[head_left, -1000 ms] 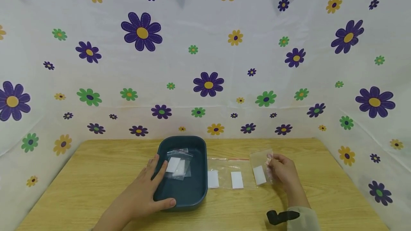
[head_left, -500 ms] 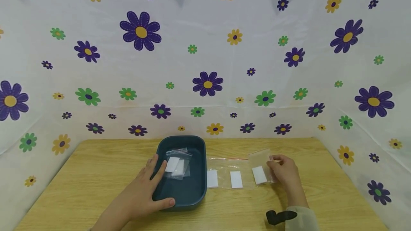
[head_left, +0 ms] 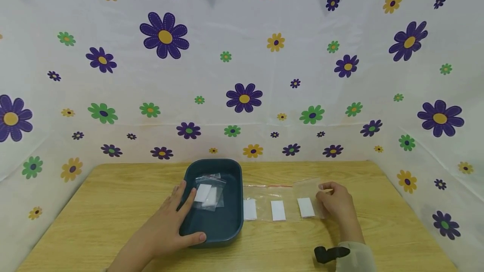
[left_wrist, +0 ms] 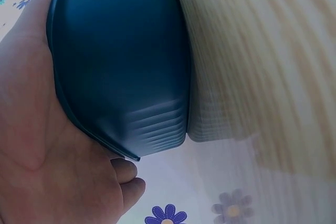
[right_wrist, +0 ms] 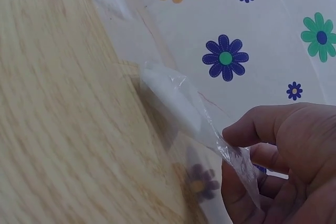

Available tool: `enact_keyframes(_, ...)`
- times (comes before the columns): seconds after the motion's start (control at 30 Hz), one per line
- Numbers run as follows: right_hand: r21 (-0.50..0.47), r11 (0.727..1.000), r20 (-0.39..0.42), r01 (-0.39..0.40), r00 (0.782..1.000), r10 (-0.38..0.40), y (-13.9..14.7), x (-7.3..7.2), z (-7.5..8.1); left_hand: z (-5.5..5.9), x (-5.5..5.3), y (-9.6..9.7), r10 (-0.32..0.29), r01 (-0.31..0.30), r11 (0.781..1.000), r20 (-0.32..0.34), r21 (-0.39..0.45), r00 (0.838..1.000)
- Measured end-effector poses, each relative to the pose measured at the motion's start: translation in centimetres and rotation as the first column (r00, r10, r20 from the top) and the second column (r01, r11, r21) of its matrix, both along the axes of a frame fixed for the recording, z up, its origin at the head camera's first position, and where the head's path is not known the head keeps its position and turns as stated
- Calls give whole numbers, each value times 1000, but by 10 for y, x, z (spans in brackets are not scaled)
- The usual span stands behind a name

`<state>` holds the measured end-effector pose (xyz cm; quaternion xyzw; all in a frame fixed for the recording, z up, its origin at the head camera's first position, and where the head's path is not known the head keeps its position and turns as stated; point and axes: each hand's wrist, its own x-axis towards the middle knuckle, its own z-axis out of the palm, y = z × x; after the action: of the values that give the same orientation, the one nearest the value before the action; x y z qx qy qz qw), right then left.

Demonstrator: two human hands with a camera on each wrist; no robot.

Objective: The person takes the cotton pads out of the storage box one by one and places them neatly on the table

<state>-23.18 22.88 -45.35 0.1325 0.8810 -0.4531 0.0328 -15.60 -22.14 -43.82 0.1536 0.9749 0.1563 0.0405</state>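
Observation:
My left hand (head_left: 160, 226) rests along the left side of a dark teal tray (head_left: 221, 223), fingers spread over its rim and thumb at the near end. The left wrist view shows the palm against the tray's wall (left_wrist: 121, 51). Inside the tray lie a few overlapping clear zip bags (head_left: 211, 198) with white pieces in them. At the right, my right hand (head_left: 338, 207) pinches the edge of another clear zip bag (right_wrist: 181, 103) between thumb and fingers. A white rectangular piece (head_left: 306, 207) shows inside that bag, which lies low over the table.
Two more clear bags, each with a white piece, lie in a row between tray and right hand: one near the tray (head_left: 250, 209), one in the middle (head_left: 278, 210). The wooden table (head_left: 113, 196) meets a flower-print cloth (head_left: 264, 70) behind and at both sides.
The right hand's bag has come down from a raised, tilted position to lie flatter, more in line with the other two. My left hand and the tray have stayed put.

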Motion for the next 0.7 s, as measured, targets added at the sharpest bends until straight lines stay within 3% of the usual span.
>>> enact_keyframes(0.7,77,997,27,-23,999,21,2,1,-5,-2,0,0,-7,7,1000,-21,-3,1000)
